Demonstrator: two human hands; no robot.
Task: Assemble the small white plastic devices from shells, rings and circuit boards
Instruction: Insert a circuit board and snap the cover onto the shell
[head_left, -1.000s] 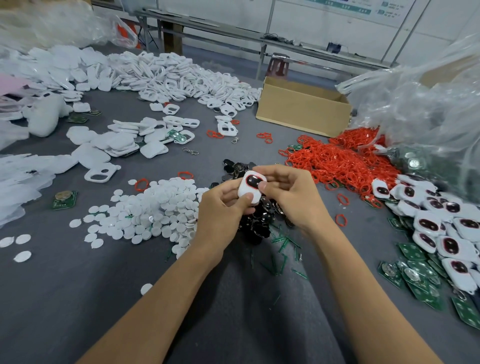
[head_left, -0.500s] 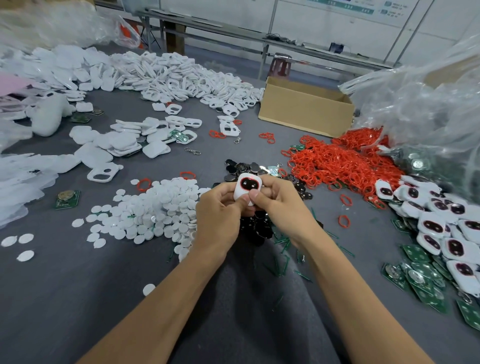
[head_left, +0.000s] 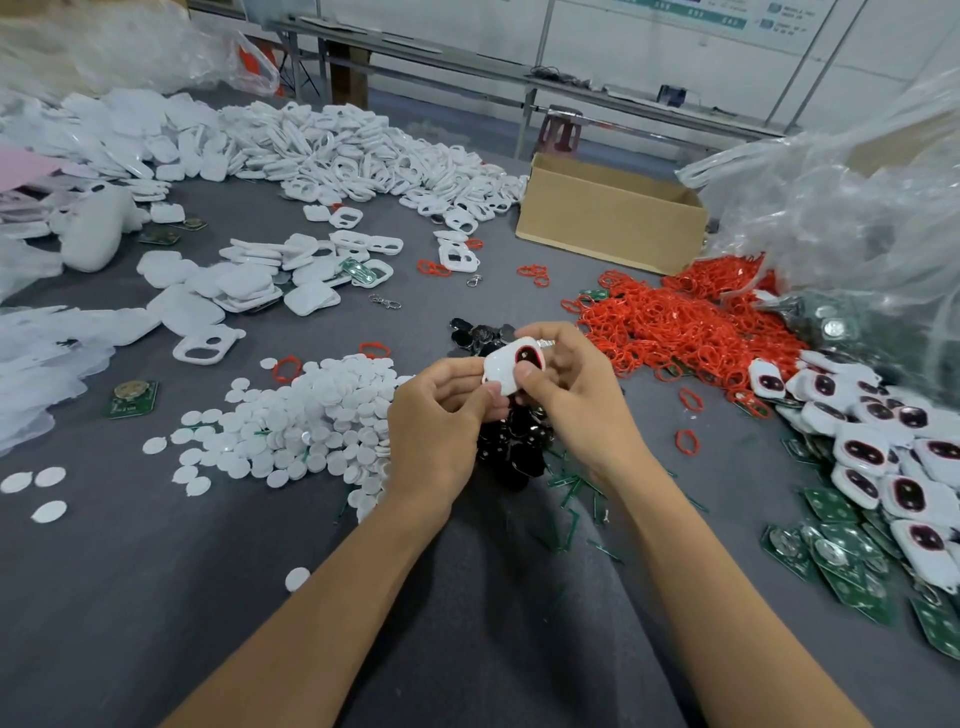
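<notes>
A small white shell (head_left: 503, 368) with a red ring around a dark window is held between both hands above the middle of the grey table. My left hand (head_left: 439, 421) pinches its lower left edge. My right hand (head_left: 574, 395) grips its right side, thumb pressed on the front. Under the hands lies a pile of black oval inserts (head_left: 511, 439). Red rings (head_left: 691, 327) are heaped to the right. Green circuit boards (head_left: 841, 556) and assembled white devices (head_left: 883, 457) lie at the far right.
White round discs (head_left: 296, 421) are piled left of the hands. White shells (head_left: 363, 156) cover the back of the table, more at the left (head_left: 244, 286). A cardboard box (head_left: 608, 218) stands behind the rings, beside clear plastic bags (head_left: 857, 208). A lone circuit board (head_left: 132, 399) lies left.
The shell has tilted and shifted a little between my fingers, and both hands moved slightly toward me; my right thumb now presses lower on its front.
</notes>
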